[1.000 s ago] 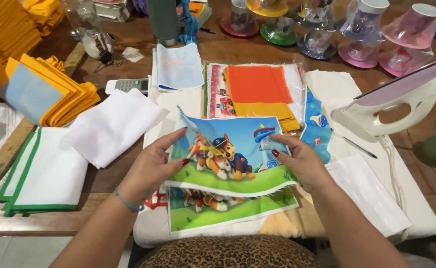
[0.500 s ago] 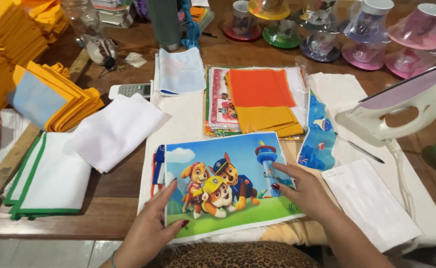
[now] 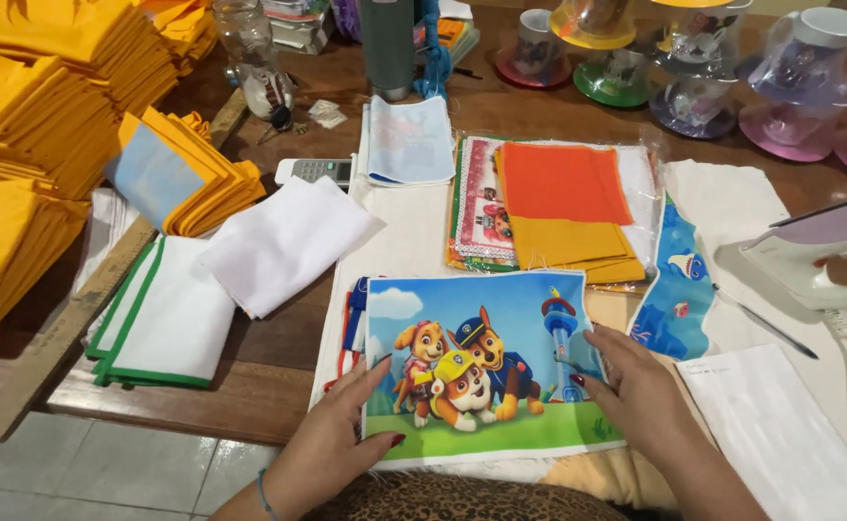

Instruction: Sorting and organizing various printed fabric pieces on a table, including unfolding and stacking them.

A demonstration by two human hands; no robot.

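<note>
The left hand (image 3: 346, 439) lies flat, fingers spread, on the lower left corner of a rectangular fabric print with cartoon dogs on green grass (image 3: 486, 371), and the right hand (image 3: 636, 396) presses open on its right edge. This print lies at the near edge of the wooden desk (image 3: 250, 386), on a cream cloth (image 3: 404, 241). Behind it are folded orange and yellow fabrics (image 3: 563, 207), and a white iron (image 3: 819, 256) stands at the right edge.

Wooden table (image 3: 259, 381) under fabric stacks (image 3: 38, 125)
</note>
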